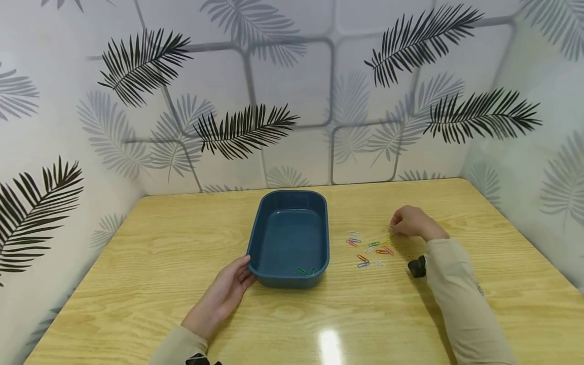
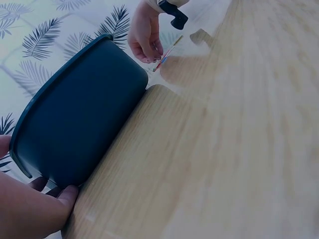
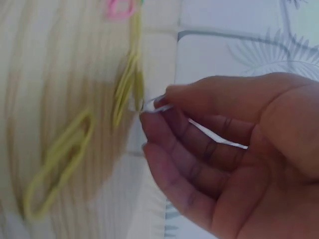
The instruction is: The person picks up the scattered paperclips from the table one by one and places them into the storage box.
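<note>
My left hand holds the near left corner of a dark blue plastic bin, a fingertip at its rim and other fingers against the outer wall. Several green paper clips lie inside at the near end. To the right of the bin my right hand pinches a whitish paper clip between thumb and fingertips, just over the table's far right part. Below those fingers lie yellow paper clips, seen close in the right wrist view.
Between bin and right hand, loose paper clips in red, blue, green, white and pink are scattered on the wooden table. A leaf-patterned wall borders the table behind and at both sides.
</note>
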Demonstrator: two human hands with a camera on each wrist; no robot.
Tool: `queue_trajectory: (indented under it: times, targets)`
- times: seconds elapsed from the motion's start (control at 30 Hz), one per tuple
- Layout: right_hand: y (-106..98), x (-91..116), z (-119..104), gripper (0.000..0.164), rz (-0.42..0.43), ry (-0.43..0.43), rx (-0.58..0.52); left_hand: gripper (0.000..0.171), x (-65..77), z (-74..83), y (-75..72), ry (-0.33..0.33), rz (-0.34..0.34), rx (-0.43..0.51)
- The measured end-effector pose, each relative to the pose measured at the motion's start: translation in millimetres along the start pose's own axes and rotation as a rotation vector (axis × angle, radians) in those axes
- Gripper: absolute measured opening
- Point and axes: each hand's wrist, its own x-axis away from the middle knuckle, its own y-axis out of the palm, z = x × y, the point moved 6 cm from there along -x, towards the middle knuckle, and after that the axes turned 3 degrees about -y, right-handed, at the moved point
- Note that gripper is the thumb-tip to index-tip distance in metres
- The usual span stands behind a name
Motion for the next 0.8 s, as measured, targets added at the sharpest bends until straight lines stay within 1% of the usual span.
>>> queue_trajectory:
  times: [0.17,0.4,0.63,0.8]
  targets:
    - [0,-6,-14,0.008,0.039,-0.051,-0.083,0.046,1.5,1.8,0.6,-0.004,-0.004,-0.010]
    - [-1,-8,-37,0.007,0.101,-0.125,-0.124,0.049,1.2,2.5,1.6,-0.007,-0.009,-0.016]
    - [6,-9,-65,0.008,0.115,-0.215,-0.190,0.046,0.5,1.9,1.2,-0.004,0.005,-0.003]
    - [17,-11,-85,0.005,0.091,-0.264,-0.223,0.045,0.7,1.1,0.6,-0.003,0.009,-0.007]
